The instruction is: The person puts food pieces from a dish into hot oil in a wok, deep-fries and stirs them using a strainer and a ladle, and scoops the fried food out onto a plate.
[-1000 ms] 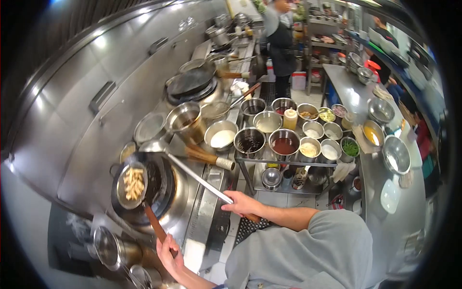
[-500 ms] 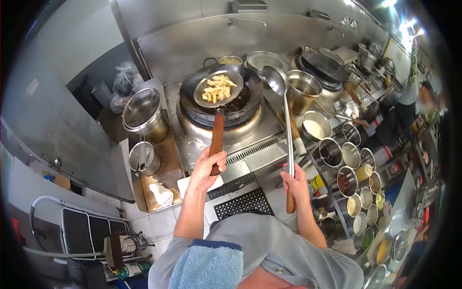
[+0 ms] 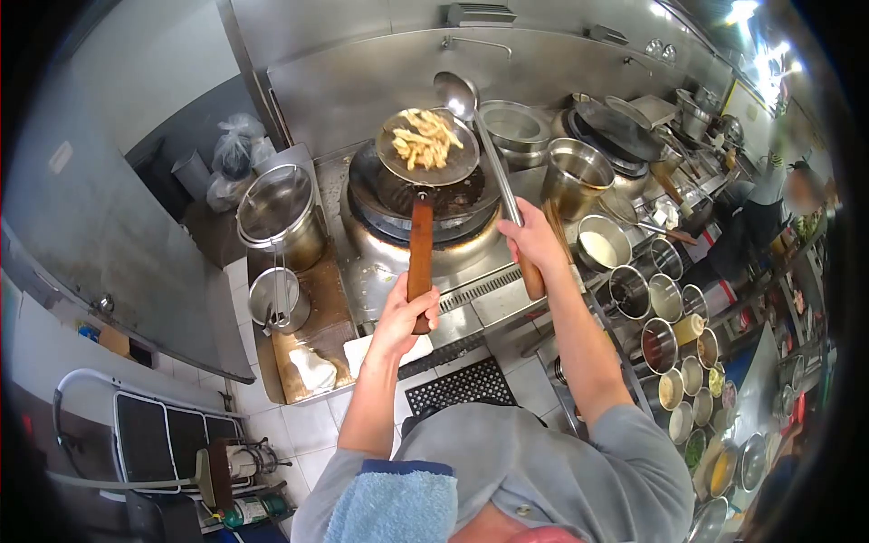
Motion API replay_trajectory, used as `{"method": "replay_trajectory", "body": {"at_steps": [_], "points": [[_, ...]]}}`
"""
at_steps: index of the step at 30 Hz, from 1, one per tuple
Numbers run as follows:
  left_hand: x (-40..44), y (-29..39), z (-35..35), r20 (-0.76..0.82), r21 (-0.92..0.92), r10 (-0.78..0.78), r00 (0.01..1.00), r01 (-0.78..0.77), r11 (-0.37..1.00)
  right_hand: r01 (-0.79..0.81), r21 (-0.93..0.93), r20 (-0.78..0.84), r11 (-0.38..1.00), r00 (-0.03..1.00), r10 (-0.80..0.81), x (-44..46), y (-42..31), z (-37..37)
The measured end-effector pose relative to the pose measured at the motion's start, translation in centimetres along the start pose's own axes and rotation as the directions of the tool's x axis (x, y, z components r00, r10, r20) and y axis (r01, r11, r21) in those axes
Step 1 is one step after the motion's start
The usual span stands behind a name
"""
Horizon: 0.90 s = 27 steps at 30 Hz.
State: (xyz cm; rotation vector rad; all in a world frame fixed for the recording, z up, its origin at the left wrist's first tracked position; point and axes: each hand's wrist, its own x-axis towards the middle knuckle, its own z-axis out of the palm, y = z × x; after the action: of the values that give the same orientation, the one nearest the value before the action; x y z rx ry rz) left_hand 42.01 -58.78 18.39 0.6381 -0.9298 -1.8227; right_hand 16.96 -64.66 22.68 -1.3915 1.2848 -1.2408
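My left hand is wrapped round the wooden handle of a round skimmer. Pale golden fried strips lie heaped on its disc. It is held over a dark wok sitting on a burner ring, and it hides part of the wok's inside. My right hand grips a long-handled ladle near its wooden end. The ladle's bowl is up beyond the skimmer's far right edge, close to it; whether they touch I cannot tell.
Left of the burner stand a large lidded pot and a smaller pot, with a white cloth nearby. To the right are a deep steel pot, a second wok and several ingredient bowls. A person stands farther right.
The ladle has swung left and away, from beside the steel pot to behind the skimmer, and my right hand has moved forward. The skimmer with the strips is raised slightly higher over the wok.
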Motion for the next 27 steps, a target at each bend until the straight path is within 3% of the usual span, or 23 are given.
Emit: {"method": "replay_trajectory", "body": {"at_steps": [4, 7, 10, 13, 14, 16, 17, 20, 25, 27], "points": [[0.1, -0.5, -1.9, 0.071, 0.022, -0.089, 0.994, 0.087, 0.996, 0.012, -0.023, 0.006, 1.0, 1.0, -0.012, -2.2, 0.0, 0.4], [-0.1, -0.3, -1.3, 0.026, 0.013, -0.072, 0.997, 0.071, 0.997, 0.0, 0.011, -0.01, 1.0, 1.0, 0.0, -3.3, -1.6, 0.3], [0.1, 0.0, -1.0, 0.046, 0.196, -0.033, 0.998, 0.023, 0.98, 0.02, 0.037, -0.06, 0.999, 0.998, -0.018, -3.2, -2.1, 0.0], [1.5, 0.1, -1.5, 0.067, 0.213, -0.017, 0.998, 0.002, 0.977, -0.05, 0.061, -0.057, 0.997, 0.997, 0.054, -2.3, -0.2, 0.4], [2.0, 0.2, -1.9, 0.083, 0.192, -0.031, 0.996, 0.014, 0.981, -0.107, 0.187, 0.009, 0.977, 0.994, 0.108, -1.9, 0.8, 0.7], [3.4, 0.5, -2.2, 0.073, 0.254, -0.065, 0.995, 0.045, 0.966, -0.262, 0.611, 0.143, 0.747, 0.965, 0.221, -2.1, 1.7, 2.0], [3.8, 0.4, -2.3, 0.088, 0.234, -0.083, 0.993, 0.061, 0.97, -0.372, 0.781, 0.284, 0.502, 0.927, 0.245, -2.2, 1.8, 2.2], [3.6, 0.6, -2.5, 0.092, 0.13, -0.126, 0.988, 0.114, 0.985, -0.47, 0.873, 0.488, -0.132, 0.854, 0.181, -0.9, 2.7, 3.0], [3.1, 1.2, -2.1, 0.043, 0.062, -0.13, 0.991, 0.127, 0.99, -0.404, 0.907, 0.418, -0.117, 0.896, 0.148, -0.6, -1.5, 4.3], [2.6, 1.6, -1.4, 0.007, 0.059, -0.121, 0.993, 0.12, 0.991, -0.426, 0.886, 0.451, -0.183, 0.883, 0.129, 0.1, -2.6, 4.5]]}}
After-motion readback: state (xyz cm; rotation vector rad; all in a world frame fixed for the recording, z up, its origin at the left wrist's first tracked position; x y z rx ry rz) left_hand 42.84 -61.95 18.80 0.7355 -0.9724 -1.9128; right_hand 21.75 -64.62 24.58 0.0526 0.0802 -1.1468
